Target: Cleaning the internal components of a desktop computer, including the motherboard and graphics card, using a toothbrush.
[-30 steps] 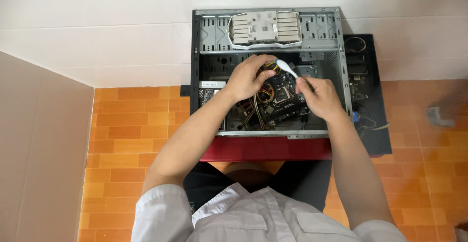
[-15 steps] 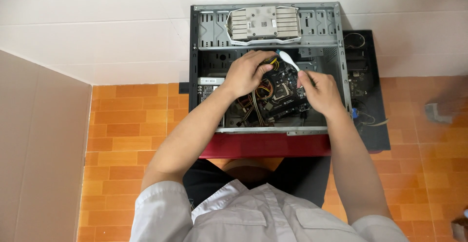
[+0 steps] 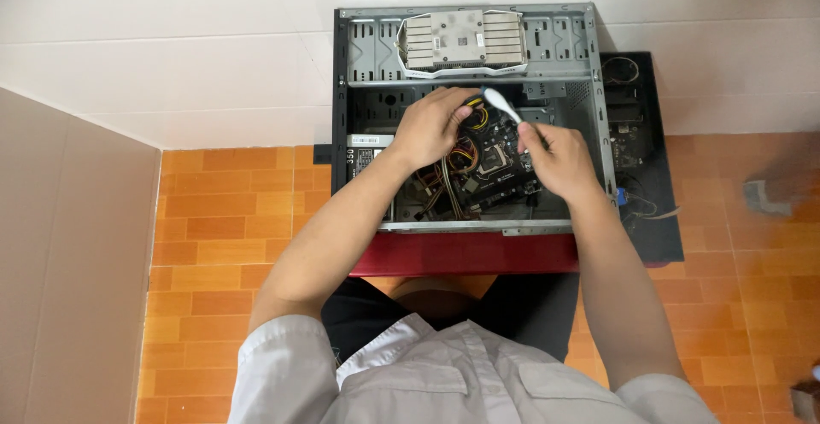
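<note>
Shirt [image 3: 461, 373]: At the bottom of the frame we are wearing a pale grey collared shirt, with both bare forearms reaching upward into the picture.
Red surface [image 3: 465, 253]: A dark red strip is lying just below the case's near edge, at centre frame.
Right hand [image 3: 555, 161]: We are holding it right of centre, over the open case, fingers curled closed around the lower end of the brush handle.
Brush [image 3: 502, 105]: The white brush is sticking out from the top of the right-hand fingers. Its long axis is running diagonally, from the grip at lower right to the free tip at upper left; that tip is lying just right of the left fingertips.
Left hand [image 3: 431, 127]: We are keeping it left of centre, fingers bent and pinched on the yellow and black cable bundle [image 3: 475, 118]; how firmly it is gripping we cannot tell.
Motherboard [image 3: 495, 168]: The dark board is lying between and beneath both hands.
Computer case [image 3: 342, 91]: The open grey metal case is lying flat in the upper centre of the frame.
Cooler [image 3: 461, 41]: A silver finned block is resting across the case's far end, near the top edge.
Floor [image 3: 222, 219]: Orange tiles are filling the lower left and right; white tiles are lying beyond.
</note>
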